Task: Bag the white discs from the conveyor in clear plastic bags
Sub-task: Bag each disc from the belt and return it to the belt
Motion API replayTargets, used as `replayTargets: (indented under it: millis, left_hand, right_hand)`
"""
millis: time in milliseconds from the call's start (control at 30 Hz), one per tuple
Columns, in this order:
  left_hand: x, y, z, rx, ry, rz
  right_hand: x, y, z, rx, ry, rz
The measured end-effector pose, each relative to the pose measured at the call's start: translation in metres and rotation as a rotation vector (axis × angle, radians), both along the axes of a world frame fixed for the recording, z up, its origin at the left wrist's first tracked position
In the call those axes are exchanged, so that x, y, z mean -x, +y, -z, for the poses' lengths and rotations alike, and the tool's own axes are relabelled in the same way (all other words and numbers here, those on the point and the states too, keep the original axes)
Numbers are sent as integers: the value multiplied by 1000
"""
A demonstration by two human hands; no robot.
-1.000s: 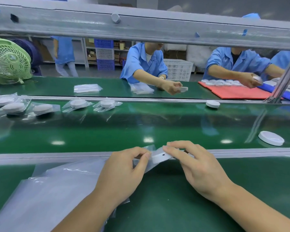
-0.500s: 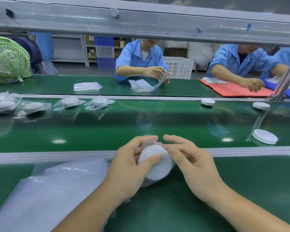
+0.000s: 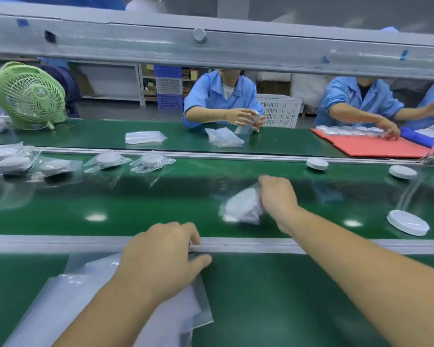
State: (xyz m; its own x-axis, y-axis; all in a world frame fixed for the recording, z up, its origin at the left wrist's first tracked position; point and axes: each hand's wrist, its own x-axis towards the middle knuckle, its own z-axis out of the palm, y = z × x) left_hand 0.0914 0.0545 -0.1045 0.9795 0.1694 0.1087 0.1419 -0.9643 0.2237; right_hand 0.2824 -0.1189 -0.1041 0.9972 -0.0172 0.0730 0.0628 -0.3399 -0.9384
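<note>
1. One bagged disc (image 3: 243,206) is in the right hand (image 3: 277,196), low over the middle of the conveyor belt (image 3: 161,209). The fingers close on its bag, though blur hides the exact grip.
2. Three bare white discs lie on the belt at the right: two far (image 3: 317,163) (image 3: 402,171) and one nearer (image 3: 407,222).
3. Two bagged discs lie apart on the far left of the belt (image 3: 109,159) (image 3: 152,160). More overlap at the left edge, and their number is unclear.
4. The left hand (image 3: 166,259) rests on a stack of clear bags (image 3: 85,296) on the near desk (image 3: 261,309). Its fingers bend at the near rail (image 3: 261,246), and I cannot tell whether they pinch a bag.
5. The belt and both desks are green, in a workshop with shelves behind.
6. On the far desk (image 3: 85,136) are two bag piles (image 3: 145,137) (image 3: 224,137), a green fan (image 3: 28,95) and a red mat (image 3: 376,149) with discs. Two workers in blue sit there.
7. A metal beam (image 3: 135,43) crosses the top of the view.
</note>
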Motion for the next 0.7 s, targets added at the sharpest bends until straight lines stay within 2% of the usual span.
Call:
replayTargets:
  millis: [100,200,300,400,467,700]
  left_hand:
    - [6,6,-6,5,170,16]
    - [9,6,-11,-31,240,58]
    - [7,0,-12,-85,267,62]
    - [2,-7,-7,-123,254,69]
    - [1,-11,-4,-134,237,76]
    - [-4,-29,14,-200,81,166]
  right_hand:
    - [-42,18,-6,-70,174,-39]
    - [-46,32,2,43,263,-189]
    - [-31,35,12,161,166,-273]
    - [-7,25,24,135,108,-234]
    - [12,15,30,191,34,-235]
    - [91,-20,54,399,-215,-305]
